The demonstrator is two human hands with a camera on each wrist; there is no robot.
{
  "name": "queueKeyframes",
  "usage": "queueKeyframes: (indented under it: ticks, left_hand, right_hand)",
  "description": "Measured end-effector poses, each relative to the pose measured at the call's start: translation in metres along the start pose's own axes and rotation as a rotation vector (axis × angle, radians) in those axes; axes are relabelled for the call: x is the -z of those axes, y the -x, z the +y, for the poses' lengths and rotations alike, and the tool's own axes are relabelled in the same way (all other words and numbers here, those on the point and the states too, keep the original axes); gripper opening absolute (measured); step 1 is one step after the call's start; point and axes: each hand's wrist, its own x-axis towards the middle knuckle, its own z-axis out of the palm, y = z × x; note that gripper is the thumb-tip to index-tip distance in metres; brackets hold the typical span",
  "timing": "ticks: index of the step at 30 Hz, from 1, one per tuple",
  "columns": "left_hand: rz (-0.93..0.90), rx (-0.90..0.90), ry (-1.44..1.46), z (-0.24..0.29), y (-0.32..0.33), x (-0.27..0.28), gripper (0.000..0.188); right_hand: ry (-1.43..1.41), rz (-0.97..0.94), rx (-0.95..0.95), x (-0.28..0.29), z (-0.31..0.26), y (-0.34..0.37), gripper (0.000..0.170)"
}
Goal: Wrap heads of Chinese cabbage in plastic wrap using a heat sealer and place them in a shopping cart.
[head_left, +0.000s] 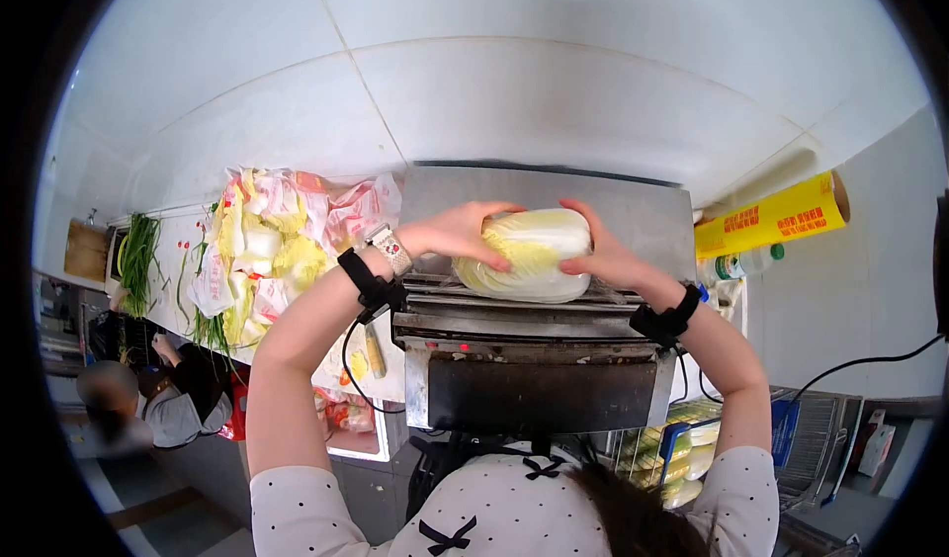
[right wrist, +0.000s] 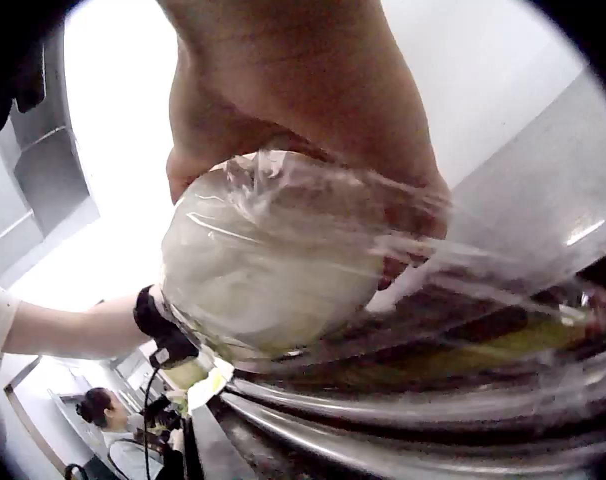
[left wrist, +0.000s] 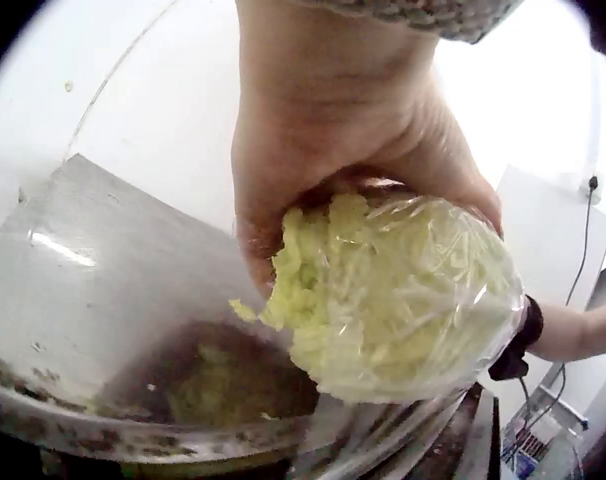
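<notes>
A napa cabbage point(head_left: 539, 260) lies sideways between both hands, above the front part of a metal wrapping machine point(head_left: 633, 211). The left hand point(head_left: 467, 233) grips its yellow leafy end, thumb on the near side and fingers over the far side. At the white base end, the right hand point(head_left: 599, 253) holds it the same way. Clear plastic film point(right wrist: 483, 255) covers the cabbage and stretches down toward the machine's rollers point(right wrist: 383, 425). In the left wrist view the ruffled leaf tips point(left wrist: 301, 270) stick out of the film.
Left of the machine, a counter carries loose cabbage leaves point(head_left: 262, 246) on printed plastic bags and bunches of green stalks point(head_left: 140, 260). A yellow box point(head_left: 781, 216) and a bottle point(head_left: 751, 262) stand at right. Below are more cabbages point(head_left: 682, 458) in a wire basket. Another person point(head_left: 183, 399) works at far left.
</notes>
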Motion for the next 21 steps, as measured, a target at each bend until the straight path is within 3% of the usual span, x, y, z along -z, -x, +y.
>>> queueKeyframes:
  ticks: [3, 6, 9, 10, 13, 14, 17, 18, 19, 21]
  left_hand:
    - [-0.033, -0.068, -0.005, 0.007, 0.007, -0.01, 0.084]
    - [-0.079, 0.103, 0.033, 0.025, 0.024, -0.021, 0.08]
    - [-0.092, 0.178, 0.23, 0.04, 0.04, -0.029, 0.079]
    - [-0.138, 0.141, 0.278, 0.037, 0.042, -0.032, 0.069]
    - [-0.245, 0.318, 0.641, 0.048, 0.061, -0.048, 0.062]
    - [-0.243, 0.401, 0.699, 0.045, 0.069, -0.051, 0.053]
    - [-0.251, 0.536, 0.911, 0.053, 0.079, -0.064, 0.053]
    - [-0.247, 0.596, 0.846, 0.063, 0.083, -0.069, 0.053]
    - [-0.238, 0.506, 0.8, 0.052, 0.083, -0.081, 0.053]
    - [-0.298, 0.53, 0.818, 0.037, 0.09, -0.1, 0.052]
  right_hand:
    - [0.036, 0.023, -0.069, -0.007, -0.015, 0.023, 0.085]
    - [0.104, 0.065, -0.15, -0.018, -0.01, 0.042, 0.081]
    - [-0.09, 0.155, -0.193, -0.029, -0.025, 0.063, 0.079]
    - [-0.141, 0.125, -0.215, -0.03, -0.031, 0.07, 0.079]
    - [-0.209, 0.005, -0.233, -0.039, -0.049, 0.096, 0.082]
    - [-0.277, -0.05, -0.216, -0.04, -0.054, 0.107, 0.09]
    - [-0.109, -0.155, -0.095, -0.049, -0.052, 0.132, 0.1]
    - [-0.123, -0.114, -0.112, -0.055, -0.047, 0.138, 0.107]
    - [-0.08, -0.079, -0.126, -0.065, -0.046, 0.146, 0.105]
    - [-0.065, -0.041, -0.111, -0.08, -0.03, 0.162, 0.104]
